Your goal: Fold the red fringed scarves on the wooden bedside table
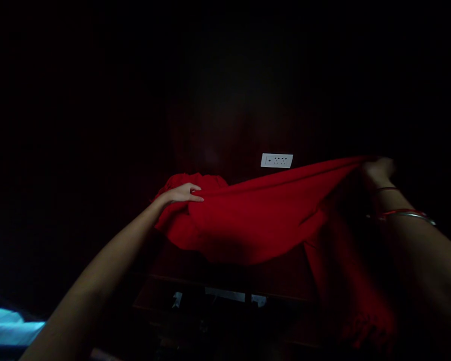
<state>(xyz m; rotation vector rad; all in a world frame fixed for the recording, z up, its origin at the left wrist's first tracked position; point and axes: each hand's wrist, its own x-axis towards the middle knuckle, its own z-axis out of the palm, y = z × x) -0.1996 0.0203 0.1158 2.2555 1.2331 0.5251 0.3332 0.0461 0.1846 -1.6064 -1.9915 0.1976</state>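
Note:
A long red shawl [263, 215] with a fringed end stretches between my two hands over a dark surface. On the left, my left hand [184, 193] grips its upper edge, thumb and fingers closed on the fabric; a bunched part of the shawl lies behind and below that hand. Raised higher on the right, my right hand [379, 169] is closed around the other end of the taut edge and is slightly blurred. Beneath the right hand, part of the shawl hangs down to its fringe. Bangles circle my right wrist.
A white wall socket [277, 160] shows behind the shawl. Below is the front edge of a dark wooden table or cabinet [225, 281], with pale items on a shelf under it. Light bluish fabric [11, 326] lies at the lower left. The surroundings are very dark.

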